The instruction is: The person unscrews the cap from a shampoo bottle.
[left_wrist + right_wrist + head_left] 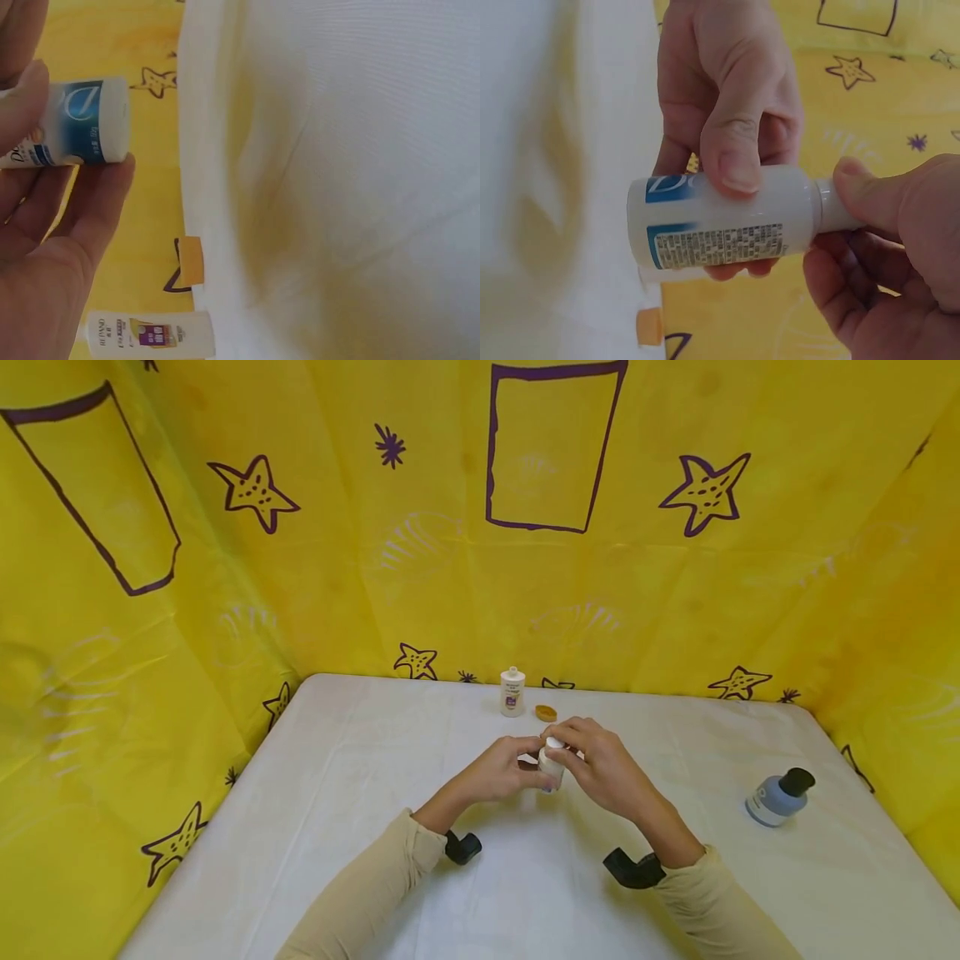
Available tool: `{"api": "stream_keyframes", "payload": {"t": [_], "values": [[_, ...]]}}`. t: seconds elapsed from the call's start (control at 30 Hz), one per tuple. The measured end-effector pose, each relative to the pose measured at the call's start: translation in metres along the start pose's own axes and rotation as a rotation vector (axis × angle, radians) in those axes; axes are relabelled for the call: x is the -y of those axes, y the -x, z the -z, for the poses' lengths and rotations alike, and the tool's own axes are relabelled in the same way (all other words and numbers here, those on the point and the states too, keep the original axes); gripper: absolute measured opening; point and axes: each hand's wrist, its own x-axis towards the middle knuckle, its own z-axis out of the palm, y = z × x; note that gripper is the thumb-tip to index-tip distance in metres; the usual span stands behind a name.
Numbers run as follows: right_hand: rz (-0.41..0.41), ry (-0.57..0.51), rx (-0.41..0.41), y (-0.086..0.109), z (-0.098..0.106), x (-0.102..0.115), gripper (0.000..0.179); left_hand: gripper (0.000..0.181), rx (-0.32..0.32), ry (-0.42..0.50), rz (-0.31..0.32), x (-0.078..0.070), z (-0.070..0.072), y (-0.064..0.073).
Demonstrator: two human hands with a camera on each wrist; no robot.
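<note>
Over the middle of the bench (322,777), a white bottle (551,770) with a blue-and-white label is held clear of the surface, its cap (838,208) end uppermost. The bottle's body is clasped by the left grip (497,772), the thumb laid along one side and fingers seen beneath. The white cap is pinched by the right grip (602,768) between thumb and fingers; the cap is seated at the neck, and whether it is loose cannot be told. Both forearms are covered by beige sleeves (367,889), and a black fitting (636,870) is seen at the right wrist.

Toward the far edge, a second white bottle (512,695) with a purple label mark is found standing upright. An orange disc-like piece (546,713) is noted just beside it — to its right, as seen from the head camera. Well apart, on the right-hand part of the surface, a blue bottle (772,802) topped with a black cap (797,782) is placed. The bench is backed by yellow cloth (330,577) — printed with dark-outlined starfish.
</note>
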Motion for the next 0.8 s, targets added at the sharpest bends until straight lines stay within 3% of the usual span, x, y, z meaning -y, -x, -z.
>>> {"api": "stream_keyframes", "payload": {"t": [0.33,0.63,0.8], "values": [[-0.077,-0.041,0.031,0.001,0.002,0.002,0.037,0.03,-0.087,-0.067,0.045,-0.006,-0.006,0.0],[-0.196,0.029,-0.131,-0.003,-0.003,0.004,0.036,0.037,-0.208,-0.163,0.037,-0.008,-0.013,0.003],[-0.212,0.049,-0.178,-0.002,-0.005,0.004,0.03,0.041,-0.241,-0.188,0.049,-0.011,-0.015,0.004]]}}
